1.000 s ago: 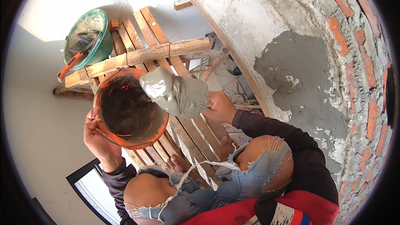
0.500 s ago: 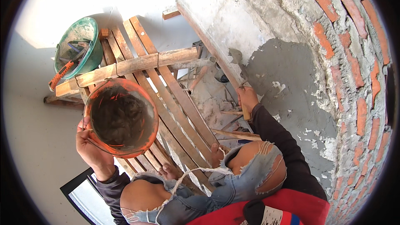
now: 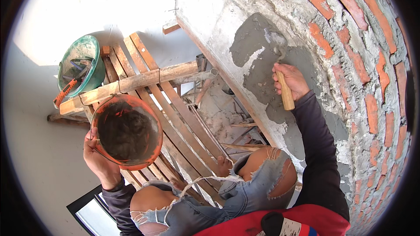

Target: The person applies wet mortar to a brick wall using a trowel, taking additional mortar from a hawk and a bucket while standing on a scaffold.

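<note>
My left hand grips the near-left side of an orange bucket, by its rim or wire handle. The bucket is tipped toward me, and wet grey mortar lies inside. My right hand is closed around the wooden handle of a trowel. Its blade, smeared and partly blurred, is against the fresh grey mortar on the pale wall surface. More wet mortar spreads below and beside my right hand.
Bare bricks with rough mortar joints rise on the right. Below me is a slatted wooden platform with a crossbeam. A green bucket at the far left holds tools, including an orange-handled one. Debris lies under the slats.
My right hand has moved up from the wall's lower edge onto its face with the trowel. A mortar patch now covers the wall higher up. The orange bucket stays nearly in place.
</note>
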Action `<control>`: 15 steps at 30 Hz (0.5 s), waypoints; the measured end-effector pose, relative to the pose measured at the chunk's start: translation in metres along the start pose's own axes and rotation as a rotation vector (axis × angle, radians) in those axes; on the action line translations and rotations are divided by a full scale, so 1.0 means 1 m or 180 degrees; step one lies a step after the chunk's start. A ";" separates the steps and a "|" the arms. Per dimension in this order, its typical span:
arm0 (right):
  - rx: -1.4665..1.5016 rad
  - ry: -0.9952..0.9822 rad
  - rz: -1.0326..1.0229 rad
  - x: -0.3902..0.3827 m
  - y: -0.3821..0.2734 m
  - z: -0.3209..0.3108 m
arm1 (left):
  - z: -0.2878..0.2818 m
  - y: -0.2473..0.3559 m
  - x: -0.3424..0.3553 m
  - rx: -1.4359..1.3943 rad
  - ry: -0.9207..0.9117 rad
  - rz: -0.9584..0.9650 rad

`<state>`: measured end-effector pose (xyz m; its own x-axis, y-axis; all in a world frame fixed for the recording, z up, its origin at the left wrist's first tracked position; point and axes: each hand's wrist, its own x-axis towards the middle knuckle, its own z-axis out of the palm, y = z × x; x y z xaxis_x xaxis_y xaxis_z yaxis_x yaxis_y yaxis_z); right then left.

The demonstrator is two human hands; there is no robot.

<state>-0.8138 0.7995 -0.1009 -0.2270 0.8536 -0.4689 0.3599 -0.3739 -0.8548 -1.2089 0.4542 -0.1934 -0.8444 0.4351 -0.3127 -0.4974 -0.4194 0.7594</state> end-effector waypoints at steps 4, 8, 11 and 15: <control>0.0398 -0.0162 -0.0164 -0.046 0.026 -0.031 | -0.004 0.007 0.002 -0.0063 -0.0067 -0.0039; 0.0286 0.0403 -0.0687 -0.069 0.099 -0.027 | -0.011 0.008 0.004 -0.0073 -0.0188 -0.0038; -0.0208 0.0353 -0.0843 -0.054 0.108 -0.010 | -0.008 0.008 0.004 -0.0050 -0.0220 -0.0024; -0.0337 0.0025 -0.0437 0.011 0.097 0.011 | 0.005 0.002 0.001 0.0034 -0.0164 -0.0097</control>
<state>-0.7913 0.7691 -0.1911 -0.2735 0.8970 -0.3473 0.4194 -0.2137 -0.8823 -1.2098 0.4581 -0.1899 -0.8174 0.4879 -0.3062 -0.5202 -0.3970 0.7561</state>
